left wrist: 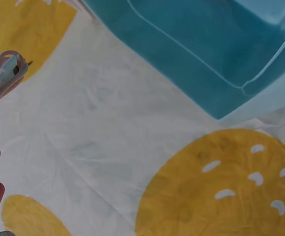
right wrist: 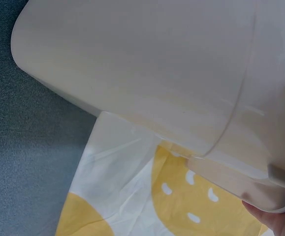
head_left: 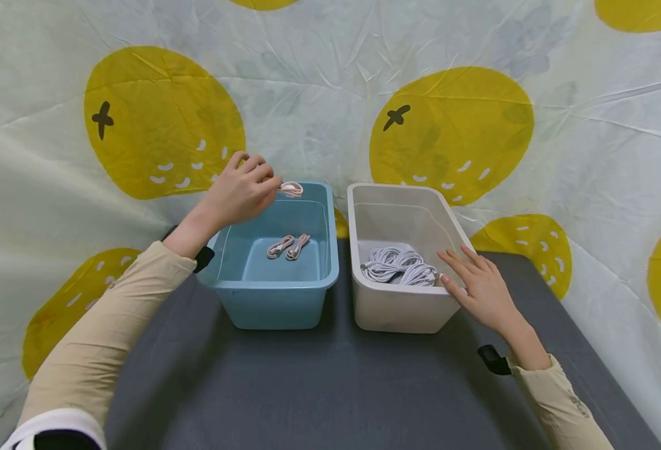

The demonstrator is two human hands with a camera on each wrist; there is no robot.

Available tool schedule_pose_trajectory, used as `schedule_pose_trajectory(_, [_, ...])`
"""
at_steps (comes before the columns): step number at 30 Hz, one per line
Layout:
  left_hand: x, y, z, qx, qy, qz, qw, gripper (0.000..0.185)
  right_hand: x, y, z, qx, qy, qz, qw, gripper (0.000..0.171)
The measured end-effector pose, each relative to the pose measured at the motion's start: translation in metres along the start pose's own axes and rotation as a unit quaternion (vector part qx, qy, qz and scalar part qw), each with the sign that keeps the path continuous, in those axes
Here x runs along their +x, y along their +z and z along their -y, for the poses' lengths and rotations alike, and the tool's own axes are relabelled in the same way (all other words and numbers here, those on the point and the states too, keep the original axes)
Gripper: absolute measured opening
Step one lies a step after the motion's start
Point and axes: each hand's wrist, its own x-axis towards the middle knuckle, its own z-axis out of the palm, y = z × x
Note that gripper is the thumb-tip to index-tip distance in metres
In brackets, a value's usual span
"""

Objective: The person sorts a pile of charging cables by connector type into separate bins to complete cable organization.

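My left hand (head_left: pixel 243 190) pinches one end of a bundled charging cable (head_left: pixel 291 189), pale pink with a white plug, above the far part of the blue bin (head_left: pixel 277 306). In the left wrist view the cable's tied loop (left wrist: pixel 7 73) sticks out past the fingertips. Two similar pink cable bundles (head_left: pixel 288 247) lie side by side on the blue bin's floor. My right hand (head_left: pixel 482 290) rests with extended fingers at the near right corner of the off-white bin (head_left: pixel 403 309). Several white cable bundles (head_left: pixel 400 267) are heaped inside that bin.
Both bins stand side by side on a dark grey table (head_left: pixel 319 387), a narrow gap between them. Close behind them hangs a pale cloth (head_left: pixel 308 125) printed with large yellow shapes.
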Motion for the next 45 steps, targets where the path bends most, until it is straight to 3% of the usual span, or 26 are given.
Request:
schedule_pose_trajectory(13, [-0.001, 0.031, 0.012, -0.024, -0.067, 0.031, 0.997, 0.009, 0.001, 0.0, -0.001, -0.006, 0.0, 0.001, 1.0, 0.049])
schedule_pose_trajectory(30, [-0.008, 0.06, 0.02, 0.009, -0.082, 0.086, 0.9928, 0.01, 0.001, 0.001, -0.001, -0.007, 0.0, 0.002, 1.0, 0.049])
schedule_pose_trajectory(45, [-0.016, 0.075, 0.018, 0.015, -0.103, 0.094, 0.9901, 0.016, 0.001, 0.0, 0.0, -0.008, -0.001, 0.001, 1.0, 0.049])
